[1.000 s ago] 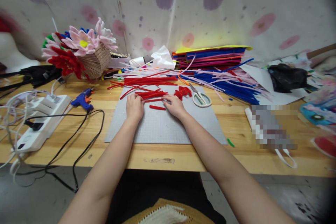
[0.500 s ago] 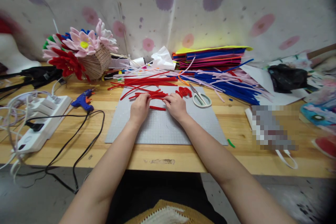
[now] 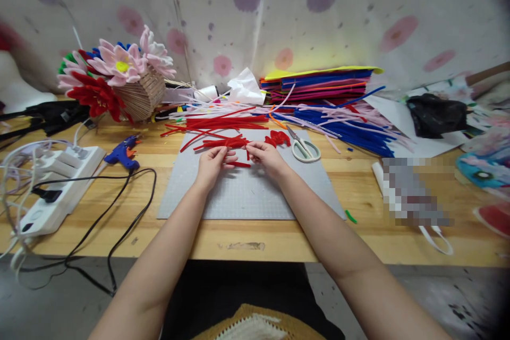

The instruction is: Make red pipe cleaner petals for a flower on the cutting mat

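Both hands work over a grey cutting mat (image 3: 247,196). My left hand (image 3: 214,163) has thumb and index finger pinched at a red pipe cleaner, its other fingers loosely spread. Between the thumb and fingers of my right hand (image 3: 266,157) is a red pipe cleaner (image 3: 247,154), one end hanging down. A short red piece (image 3: 241,164) lies on the mat below the fingertips. Just behind the hands is a small pile of red pipe cleaners (image 3: 213,142), partly hidden. To the right are a curled red pipe-cleaner shape (image 3: 279,138) and scissors (image 3: 306,150) with pale handles.
Blue pipe cleaners (image 3: 358,135) and stacked coloured bundles (image 3: 319,87) lie at the back. A basket (image 3: 145,96) of fuzzy flowers stands at back left. Left are a blue glue gun (image 3: 122,154), a power strip (image 3: 66,196) and loose black cables (image 3: 129,223).
The hands have drawn slightly apart and their fingers have loosened. A red end now hangs below the right fingertips. The view has shifted slightly.
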Demonstrator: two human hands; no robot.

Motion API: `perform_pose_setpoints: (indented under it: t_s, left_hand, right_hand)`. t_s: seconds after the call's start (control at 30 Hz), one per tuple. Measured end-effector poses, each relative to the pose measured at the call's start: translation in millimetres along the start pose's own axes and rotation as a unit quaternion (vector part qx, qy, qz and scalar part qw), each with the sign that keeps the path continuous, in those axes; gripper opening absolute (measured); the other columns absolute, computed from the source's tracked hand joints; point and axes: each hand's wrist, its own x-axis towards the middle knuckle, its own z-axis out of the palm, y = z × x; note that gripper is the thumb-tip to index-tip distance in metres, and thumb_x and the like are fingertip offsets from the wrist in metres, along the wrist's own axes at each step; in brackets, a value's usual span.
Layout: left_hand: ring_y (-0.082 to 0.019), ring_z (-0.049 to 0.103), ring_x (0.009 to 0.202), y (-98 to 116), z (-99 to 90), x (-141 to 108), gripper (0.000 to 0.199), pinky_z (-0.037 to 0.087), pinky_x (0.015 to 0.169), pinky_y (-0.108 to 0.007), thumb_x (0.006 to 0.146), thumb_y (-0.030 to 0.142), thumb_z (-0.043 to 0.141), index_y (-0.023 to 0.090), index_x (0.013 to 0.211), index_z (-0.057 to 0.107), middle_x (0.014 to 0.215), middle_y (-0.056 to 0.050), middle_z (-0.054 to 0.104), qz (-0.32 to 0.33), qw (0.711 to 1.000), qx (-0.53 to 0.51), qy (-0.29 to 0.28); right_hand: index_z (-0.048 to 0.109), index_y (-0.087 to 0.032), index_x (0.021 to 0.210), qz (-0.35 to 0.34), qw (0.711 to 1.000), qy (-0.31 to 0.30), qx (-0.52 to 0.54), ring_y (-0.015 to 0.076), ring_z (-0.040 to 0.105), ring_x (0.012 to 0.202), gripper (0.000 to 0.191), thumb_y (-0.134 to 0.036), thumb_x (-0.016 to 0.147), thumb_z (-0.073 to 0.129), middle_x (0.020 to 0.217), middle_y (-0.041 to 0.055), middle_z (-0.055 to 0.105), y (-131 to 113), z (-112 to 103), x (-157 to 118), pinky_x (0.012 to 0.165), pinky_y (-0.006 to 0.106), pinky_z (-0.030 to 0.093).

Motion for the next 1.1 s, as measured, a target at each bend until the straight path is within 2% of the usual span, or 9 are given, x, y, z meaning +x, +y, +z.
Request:
perform_pose_setpoints:
  t_s: [0.13, 0.27, 0.6, 1.1]
  left_hand:
    - [-0.018, 0.066, 0.073, 3, 2.5, -4, 0.029, 0.053, 0.055, -0.024, 0.072, 0.032, 0.061, 0.010, 0.091, 0.058, 0.088, -0.012, 0.068, -0.053, 0.995, -0.041, -0.072]
    - [-0.019, 0.066, 0.076, 2, 6.5, -7, 0.032, 0.054, 0.057, -0.025, 0.070, 0.031, 0.063, 0.011, 0.095, 0.060, 0.091, -0.011, 0.068, -0.077, 0.990, -0.026, -0.119]
    - [-0.018, 0.066, 0.075, 3, 7.5, -9, 0.028, 0.053, 0.049, -0.021, 0.066, 0.029, 0.066, 0.011, 0.087, 0.064, 0.086, -0.008, 0.068, -0.081, 0.991, 0.015, -0.103]
    - [-0.017, 0.065, 0.072, 2, 8.3, -10, 0.029, 0.051, 0.049, -0.021, 0.062, 0.027, 0.069, 0.012, 0.086, 0.066, 0.082, -0.009, 0.069, -0.087, 0.988, 0.060, -0.110]
  right_hand:
    - [0.055, -0.017, 0.076, 0.013, 0.999, -0.019, 0.044, 0.0042, 0.041, 0.045, 0.028, -0.038, 0.061, 0.067, 0.052, -0.0054, 0.053, -1, 1, -1, 0.044, 0.019, 0.027]
    - [0.051, -0.018, 0.076, 0.026, 0.997, -0.034, 0.057, 0.0057, 0.047, 0.047, 0.031, -0.039, 0.061, 0.067, 0.056, -0.0045, 0.057, 3, 2, 0, 0.045, 0.019, 0.030]
    - [0.054, -0.017, 0.067, 0.017, 1.000, 0.015, -0.020, 0.0044, 0.039, 0.047, 0.028, -0.037, 0.056, 0.069, 0.059, -0.0053, 0.052, 9, 7, 1, 0.044, 0.020, 0.026]
    - [0.052, -0.017, 0.064, 0.019, 1.000, -0.003, -0.019, 0.0053, 0.042, 0.044, 0.029, -0.038, 0.055, 0.070, 0.054, -0.0054, 0.051, 11, 10, -1, 0.044, 0.021, 0.030]
